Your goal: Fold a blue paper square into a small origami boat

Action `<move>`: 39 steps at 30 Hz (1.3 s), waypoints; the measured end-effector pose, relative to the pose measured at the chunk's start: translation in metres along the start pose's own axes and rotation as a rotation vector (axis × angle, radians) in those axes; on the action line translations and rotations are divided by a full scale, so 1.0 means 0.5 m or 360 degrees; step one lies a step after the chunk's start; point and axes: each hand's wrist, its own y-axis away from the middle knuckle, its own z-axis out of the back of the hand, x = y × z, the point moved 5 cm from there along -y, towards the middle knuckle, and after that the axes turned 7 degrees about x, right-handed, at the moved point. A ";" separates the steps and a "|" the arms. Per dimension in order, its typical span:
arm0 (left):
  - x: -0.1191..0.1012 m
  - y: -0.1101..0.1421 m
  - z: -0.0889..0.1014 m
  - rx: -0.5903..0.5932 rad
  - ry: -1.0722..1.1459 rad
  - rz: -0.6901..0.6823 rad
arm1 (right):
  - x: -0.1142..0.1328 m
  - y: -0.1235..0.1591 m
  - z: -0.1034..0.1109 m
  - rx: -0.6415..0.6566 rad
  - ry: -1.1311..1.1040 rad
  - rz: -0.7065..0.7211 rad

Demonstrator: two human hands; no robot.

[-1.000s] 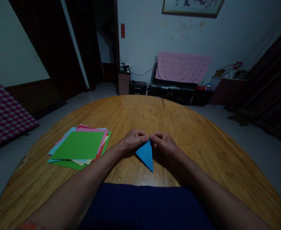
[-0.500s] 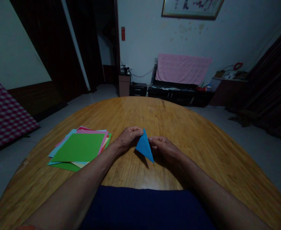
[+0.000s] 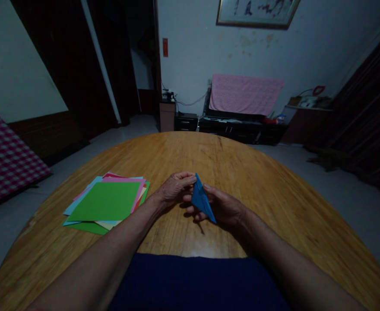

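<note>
Blue folded paper [image 3: 200,196] was tilted between the two hands, seemingly just off the wooden table [image 3: 261,172], going by the shadow below. Left hand [image 3: 177,188] pinched its top corner, thumb to fingers. Right hand [image 3: 226,205] had its thumb at the right edge and fingers spread behind, tips showing past the left side; couldn't tell if it gripped or only backed the piece. Handling, my read: near weightless, stiffer along layered folds, floppy at single layers, not very slippery, easily creased. Best hold: light pinch on folded edges or corners, no squeezing mid-face.
</note>
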 end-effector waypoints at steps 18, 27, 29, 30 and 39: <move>-0.001 0.001 0.000 -0.0147 -0.0156 0.0053 | 0.021 -0.002 0.034 -0.0458 0.0464 0.0322; -0.006 -0.002 -0.002 -0.0153 -0.0288 -0.0021 | 0.024 0.001 0.048 -0.0544 0.0637 0.0322; -0.007 -0.003 -0.001 -0.0173 -0.0303 -0.0016 | 0.025 0.001 0.047 -0.0553 0.0631 0.0325; -0.007 -0.003 -0.002 -0.0184 -0.0309 -0.0008 | 0.026 0.002 0.047 -0.0558 0.0626 0.0329; -0.009 -0.004 -0.006 -0.0292 -0.0386 -0.0053 | 0.028 0.000 0.039 -0.0570 0.0634 0.0324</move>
